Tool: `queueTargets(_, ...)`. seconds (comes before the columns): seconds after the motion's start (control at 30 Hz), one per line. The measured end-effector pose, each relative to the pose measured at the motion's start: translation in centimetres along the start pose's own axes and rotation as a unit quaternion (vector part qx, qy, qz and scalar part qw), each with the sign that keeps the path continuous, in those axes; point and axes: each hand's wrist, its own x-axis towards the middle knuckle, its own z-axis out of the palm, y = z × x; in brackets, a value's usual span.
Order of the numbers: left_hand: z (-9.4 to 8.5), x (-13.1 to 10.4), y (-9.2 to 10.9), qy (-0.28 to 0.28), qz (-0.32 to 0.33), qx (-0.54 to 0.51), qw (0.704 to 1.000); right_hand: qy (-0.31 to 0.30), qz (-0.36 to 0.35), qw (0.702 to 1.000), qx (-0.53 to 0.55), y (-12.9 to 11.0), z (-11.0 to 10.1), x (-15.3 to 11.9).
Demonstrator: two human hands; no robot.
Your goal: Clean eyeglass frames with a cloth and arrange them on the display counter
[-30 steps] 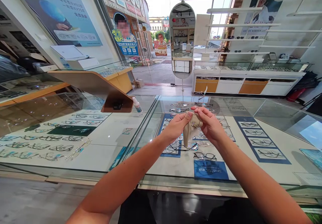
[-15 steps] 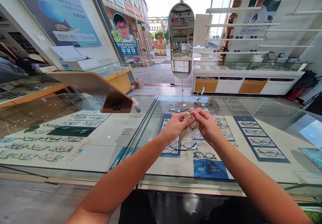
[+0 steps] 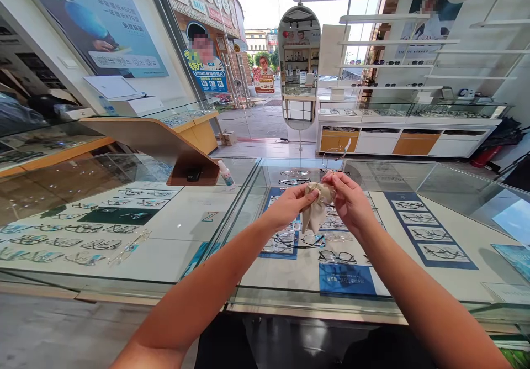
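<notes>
Above the glass counter, my left hand (image 3: 293, 204) is closed on a beige cleaning cloth (image 3: 314, 214), which hangs in folds below the fingers. My right hand (image 3: 348, 195) pinches thin-framed eyeglasses (image 3: 336, 152) to the right of it. One temple with a pale tip sticks up beyond the right fingers; much of the frame is hidden by the fingers and cloth. The cloth's right end reaches the right fingertips. Under the glass, a pair of dark-rimmed glasses (image 3: 337, 257) lies below the hands.
Glass display counter (image 3: 290, 297) with rows of glasses spans the front. A white spray bottle (image 3: 226, 173) stands on it at left, beside a brown slanted stand (image 3: 182, 153). An oval mirror (image 3: 300, 65) rises beyond the counter.
My right hand has moved right, away from the left, with the eyeglasses. More of the cloth shows between the hands, and the raised temple has shifted right.
</notes>
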Motion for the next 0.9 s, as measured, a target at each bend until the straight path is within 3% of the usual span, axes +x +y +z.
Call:
queueTargets(0.17,-1.0,0.4,0.7,0.099,0.016,-0.039,0.994,0.006,-0.017,1.0,-0.02,-0.3,-0.3,0.0)
queueTargets(0.33,-1.8,0.7,1.7,0.168,0.064,-0.07,0.981,-0.049,-0.015,0.995,-0.08,0.4,-0.3,-0.4)
queueTargets(0.53,-1.8,0.6,1.9,0.142,0.083,-0.06,0.985,-0.106,0.02,0.988,-0.109,1.2,-0.1,-0.8)
queueTargets(0.9,-1.6,0.3,2.2,0.104,0.089,-0.048,0.989,-0.141,0.035,0.978,-0.147,1.1,0.1,-1.0)
